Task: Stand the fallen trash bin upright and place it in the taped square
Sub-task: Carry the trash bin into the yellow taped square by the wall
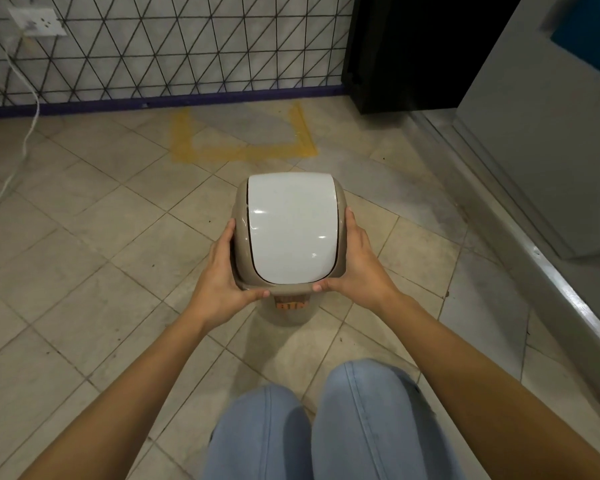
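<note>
the trash bin (pixel 289 237) stands upright on the tiled floor (pixel 84 237), its white swing lid (pixel 291 230) facing up and an orange label partly visible low on the near side. it sits short of the taped square (pixel 243 152), a yellow outline on the floor against the wall, with a strip of bare tile between the two.

the left hand (pixel 222 282) clasps the left side of the bin's rim, fingers wrapped along the side and thumb laid across the near edge. the right hand (pixel 355 265) mirrors this on the right side. both hands are closed on the bin.

the righting step appears complete; the remaining step is the transfer forward. recommended procedure: keep the grip on the tan collar, not on the white lid, since the lid likely pivots and would give under pressure. lift the bin clear rather than sliding it, so the base does not catch a grout line. carry it straight ahead, centre it inside the yellow lines, then lower it level.

a white cable (pixel 25 140) trails from a wall socket (pixel 37 20) at far left, well apart from the path. the person's knees (pixel 326 427) are bent below.
</note>
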`<state>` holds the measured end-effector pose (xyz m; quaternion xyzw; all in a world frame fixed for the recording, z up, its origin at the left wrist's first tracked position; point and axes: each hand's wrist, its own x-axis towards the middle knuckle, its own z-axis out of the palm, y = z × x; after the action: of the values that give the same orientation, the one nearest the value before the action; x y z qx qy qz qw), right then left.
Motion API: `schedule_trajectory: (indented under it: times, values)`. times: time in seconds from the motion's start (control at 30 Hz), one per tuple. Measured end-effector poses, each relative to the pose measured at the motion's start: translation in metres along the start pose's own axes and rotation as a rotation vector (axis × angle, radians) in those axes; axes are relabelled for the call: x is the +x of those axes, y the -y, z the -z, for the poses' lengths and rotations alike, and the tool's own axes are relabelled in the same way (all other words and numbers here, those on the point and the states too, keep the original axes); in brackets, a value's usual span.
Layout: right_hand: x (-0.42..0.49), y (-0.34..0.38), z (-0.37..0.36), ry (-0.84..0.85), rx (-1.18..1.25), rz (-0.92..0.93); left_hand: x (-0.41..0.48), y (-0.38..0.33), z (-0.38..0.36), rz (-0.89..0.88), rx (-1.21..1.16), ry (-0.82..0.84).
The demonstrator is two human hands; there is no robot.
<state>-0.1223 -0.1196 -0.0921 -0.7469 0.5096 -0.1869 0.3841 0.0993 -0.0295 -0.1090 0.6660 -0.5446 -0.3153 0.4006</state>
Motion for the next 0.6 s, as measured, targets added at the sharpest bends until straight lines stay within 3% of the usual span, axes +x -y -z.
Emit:
schedule_trajectory:
  times: [0.6]
  values:
    - [0.083, 0.021, 0.005, 0.064, -0.112, 0.029, 0.055, -0.005, -0.003, 0.093, 0.101, -0.187]
